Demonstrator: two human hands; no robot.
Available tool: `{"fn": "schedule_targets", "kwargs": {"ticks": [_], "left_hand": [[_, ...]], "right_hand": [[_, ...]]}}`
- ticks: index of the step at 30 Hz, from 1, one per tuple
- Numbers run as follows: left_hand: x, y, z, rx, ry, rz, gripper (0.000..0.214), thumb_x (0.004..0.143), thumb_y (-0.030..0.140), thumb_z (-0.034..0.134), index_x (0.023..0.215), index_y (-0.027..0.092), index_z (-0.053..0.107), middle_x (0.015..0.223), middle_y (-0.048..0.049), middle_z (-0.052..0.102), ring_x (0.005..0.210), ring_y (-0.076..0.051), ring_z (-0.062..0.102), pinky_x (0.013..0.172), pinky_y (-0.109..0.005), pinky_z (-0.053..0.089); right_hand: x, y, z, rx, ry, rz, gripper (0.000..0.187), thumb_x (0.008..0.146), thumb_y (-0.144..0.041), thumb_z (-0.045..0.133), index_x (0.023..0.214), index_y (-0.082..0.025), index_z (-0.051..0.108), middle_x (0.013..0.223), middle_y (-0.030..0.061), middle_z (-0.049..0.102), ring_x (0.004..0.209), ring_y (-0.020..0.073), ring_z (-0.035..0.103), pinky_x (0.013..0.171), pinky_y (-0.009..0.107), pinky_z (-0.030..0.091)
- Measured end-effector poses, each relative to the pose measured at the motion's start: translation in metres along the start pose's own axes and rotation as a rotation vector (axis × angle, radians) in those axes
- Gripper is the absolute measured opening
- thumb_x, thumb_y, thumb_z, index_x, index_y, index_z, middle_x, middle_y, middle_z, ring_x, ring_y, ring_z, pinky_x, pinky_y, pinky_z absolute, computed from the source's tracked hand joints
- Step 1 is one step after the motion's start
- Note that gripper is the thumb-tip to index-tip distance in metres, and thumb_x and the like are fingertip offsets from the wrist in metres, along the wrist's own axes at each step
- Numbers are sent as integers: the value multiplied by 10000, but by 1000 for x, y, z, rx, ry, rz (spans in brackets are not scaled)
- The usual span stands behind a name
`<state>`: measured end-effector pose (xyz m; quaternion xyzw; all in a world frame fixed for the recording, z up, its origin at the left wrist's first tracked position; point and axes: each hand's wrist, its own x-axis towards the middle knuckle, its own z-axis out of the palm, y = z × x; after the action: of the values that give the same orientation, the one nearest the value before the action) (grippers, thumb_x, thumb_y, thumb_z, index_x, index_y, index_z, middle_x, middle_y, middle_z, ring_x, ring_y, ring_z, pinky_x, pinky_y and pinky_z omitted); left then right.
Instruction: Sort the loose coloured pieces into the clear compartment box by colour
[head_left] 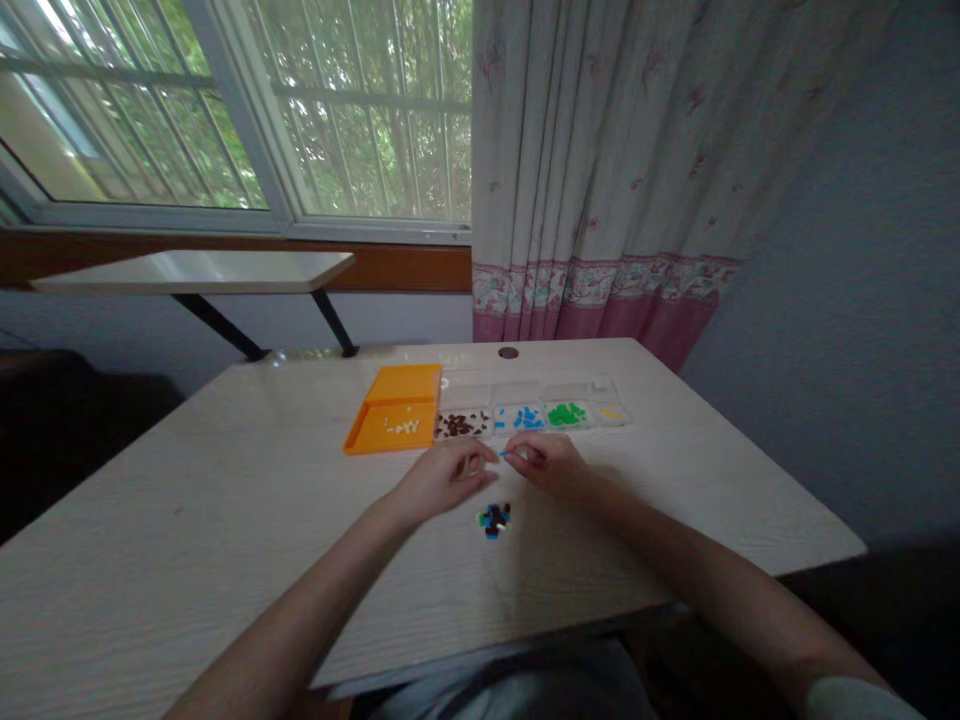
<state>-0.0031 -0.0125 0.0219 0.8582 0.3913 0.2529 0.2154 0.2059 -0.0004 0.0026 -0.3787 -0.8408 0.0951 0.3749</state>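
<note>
A pale wood-grain desk [225, 520] filled most of the view, set before a floral curtain [600, 150] with a pink lower band and a sliding window [375, 130] backed by bars and foliage. A raised shelf [202, 270] stood on dark slanted legs at the desk's far left.

Near the middle of the desk lay a row of clear plastic compartment boxes [517, 388], their lids folded back, and at its left end an open orange plastic case [405, 384].

Both bare hands met in front of the boxes. The left hand [450, 475] was loosely curved, thumb apart from the fingers, its fingertips just beside the right hand's. The right hand [551, 462] pinched a small blue piece between thumb and finger.

Brown pieces [455, 425], blue pieces [529, 417], green pieces [566, 413] and yellow pieces [611, 411] lay in separate clear boxes, left to right; white pieces [403, 427] lay in the orange case.

Nearer the person sat a compact multicoloured cluster [494, 521] of dark, blue, green and white pieces.

Smallest was the pinched blue piece [503, 453], held between the two hands above the cluster in the view.
</note>
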Motion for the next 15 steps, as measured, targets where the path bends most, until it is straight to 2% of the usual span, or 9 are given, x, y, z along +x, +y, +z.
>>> {"fn": "schedule_targets", "kwargs": {"ticks": [3, 5, 9, 15], "left_hand": [[-3, -7, -6, -23, -284, -20, 193, 746, 328, 572, 812, 151, 610, 616, 28, 508, 539, -77, 433, 499, -164, 323], [-4, -10, -9, -46, -404, -20, 205, 739, 341, 577, 785, 143, 601, 627, 28, 510, 536, -71, 432, 500, -161, 323], [-5, -13, -9, -91, -459, -1, 228, 727, 362, 588, 775, 139, 590, 655, 26, 506, 560, -70, 434, 518, -161, 333], [-5, -16, -8, -160, -503, 3, 233, 754, 360, 558, 757, 129, 589, 645, 25, 489, 559, -69, 417, 520, -162, 339]], "right_hand": [[5, 4, -9, -103, 193, -45, 213, 805, -342, 504, 773, -180, 638, 414, -69, 362, 394, 65, 340, 464, 173, 298], [8, 7, -16, -158, 272, -63, 221, 811, -341, 496, 763, -179, 639, 405, -68, 355, 392, 66, 359, 476, 170, 320], [10, 12, -24, -216, 330, -92, 228, 816, -336, 494, 767, -170, 643, 405, -62, 381, 390, 66, 384, 487, 168, 345], [10, 15, -24, -235, 321, -105, 230, 817, -329, 493, 759, -166, 644, 405, -60, 391, 394, 65, 395, 498, 171, 349]]}}
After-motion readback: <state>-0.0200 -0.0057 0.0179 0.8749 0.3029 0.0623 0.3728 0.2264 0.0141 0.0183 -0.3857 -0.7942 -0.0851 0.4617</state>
